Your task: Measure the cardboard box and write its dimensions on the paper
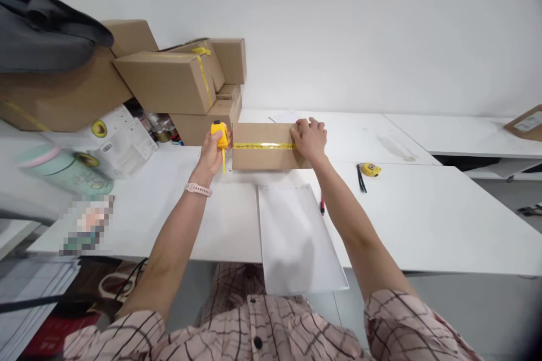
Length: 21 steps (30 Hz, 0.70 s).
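A small brown cardboard box (pixel 262 158) lies on the white table (pixel 423 214) with a yellow tape blade (pixel 263 146) stretched along its top. My left hand (pixel 210 152) is closed around a yellow tape measure case (pixel 220 134) at the box's left end. My right hand (pixel 310 138) lies on the box's right end, fingers pressing down on the tape's tip. A white sheet of paper (pixel 296 237) lies in front of the box and overhangs the table's near edge.
A stack of cardboard boxes (pixel 178 82) stands at the back left, with packets and a green bottle (pixel 63 172) beside it. A second yellow tape measure (pixel 370 169) and a red pen (pixel 322 206) lie to the right. Another box (pixel 527 123) sits far right.
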Each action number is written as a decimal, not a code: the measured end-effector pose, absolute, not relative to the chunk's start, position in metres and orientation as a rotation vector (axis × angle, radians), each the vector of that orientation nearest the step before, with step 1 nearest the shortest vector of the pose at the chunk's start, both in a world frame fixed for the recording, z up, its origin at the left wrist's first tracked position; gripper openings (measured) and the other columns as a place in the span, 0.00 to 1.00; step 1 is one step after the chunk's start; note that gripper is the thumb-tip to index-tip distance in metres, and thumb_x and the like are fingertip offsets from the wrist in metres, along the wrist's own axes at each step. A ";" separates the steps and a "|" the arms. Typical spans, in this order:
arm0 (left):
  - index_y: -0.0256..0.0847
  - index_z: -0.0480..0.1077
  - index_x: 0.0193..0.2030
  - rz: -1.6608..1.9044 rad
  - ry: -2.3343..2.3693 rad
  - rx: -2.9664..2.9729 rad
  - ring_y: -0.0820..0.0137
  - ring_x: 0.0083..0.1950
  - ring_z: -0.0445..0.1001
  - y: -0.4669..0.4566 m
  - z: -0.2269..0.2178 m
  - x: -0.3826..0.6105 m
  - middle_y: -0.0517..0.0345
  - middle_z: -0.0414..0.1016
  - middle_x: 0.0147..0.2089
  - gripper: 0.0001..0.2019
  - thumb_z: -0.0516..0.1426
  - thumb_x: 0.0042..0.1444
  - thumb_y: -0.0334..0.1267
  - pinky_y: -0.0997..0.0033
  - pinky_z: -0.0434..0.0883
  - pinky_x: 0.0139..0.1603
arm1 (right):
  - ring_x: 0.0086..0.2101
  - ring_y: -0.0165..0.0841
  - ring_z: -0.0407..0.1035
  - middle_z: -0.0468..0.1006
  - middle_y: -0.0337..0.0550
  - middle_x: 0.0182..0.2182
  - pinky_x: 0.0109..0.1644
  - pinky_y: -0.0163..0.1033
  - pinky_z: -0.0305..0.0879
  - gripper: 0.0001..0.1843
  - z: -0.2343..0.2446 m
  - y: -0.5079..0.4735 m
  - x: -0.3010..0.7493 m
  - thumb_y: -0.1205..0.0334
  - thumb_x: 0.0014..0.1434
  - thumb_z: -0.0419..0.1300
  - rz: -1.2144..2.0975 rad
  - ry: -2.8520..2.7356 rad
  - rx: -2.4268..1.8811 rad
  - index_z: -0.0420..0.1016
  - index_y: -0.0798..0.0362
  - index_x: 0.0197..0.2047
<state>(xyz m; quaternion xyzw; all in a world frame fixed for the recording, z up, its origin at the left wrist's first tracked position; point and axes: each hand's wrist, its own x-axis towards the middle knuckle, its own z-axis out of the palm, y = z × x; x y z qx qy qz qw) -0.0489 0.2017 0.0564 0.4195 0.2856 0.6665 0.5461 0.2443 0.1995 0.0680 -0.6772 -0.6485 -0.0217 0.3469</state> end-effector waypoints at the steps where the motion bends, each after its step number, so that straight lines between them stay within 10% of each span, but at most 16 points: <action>1: 0.41 0.70 0.44 1.599 0.674 1.014 0.64 0.43 0.79 0.196 0.058 -0.047 0.52 0.79 0.41 0.23 0.70 0.45 0.47 0.64 0.74 0.47 | 0.61 0.54 0.57 0.69 0.57 0.62 0.63 0.59 0.54 0.22 0.069 0.205 0.243 0.49 0.69 0.47 -0.085 -1.730 -1.721 0.73 0.51 0.56; 10: 0.47 0.62 0.60 1.238 0.573 1.233 0.70 0.38 0.78 0.146 0.049 0.028 0.56 0.76 0.48 0.34 0.67 0.46 0.39 0.65 0.75 0.44 | 0.49 0.43 0.69 0.82 0.47 0.44 0.65 0.53 0.49 0.23 0.088 0.222 0.236 0.67 0.61 0.46 0.273 -1.927 -1.506 0.78 0.53 0.52; 21: 0.47 0.66 0.62 1.221 0.498 1.080 0.76 0.31 0.71 0.168 0.059 0.069 0.58 0.75 0.45 0.32 0.65 0.50 0.40 0.73 0.69 0.35 | 0.46 0.41 0.68 0.80 0.41 0.34 0.64 0.56 0.47 0.27 0.109 0.208 0.229 0.40 0.67 0.47 0.583 -1.822 -1.528 0.79 0.50 0.35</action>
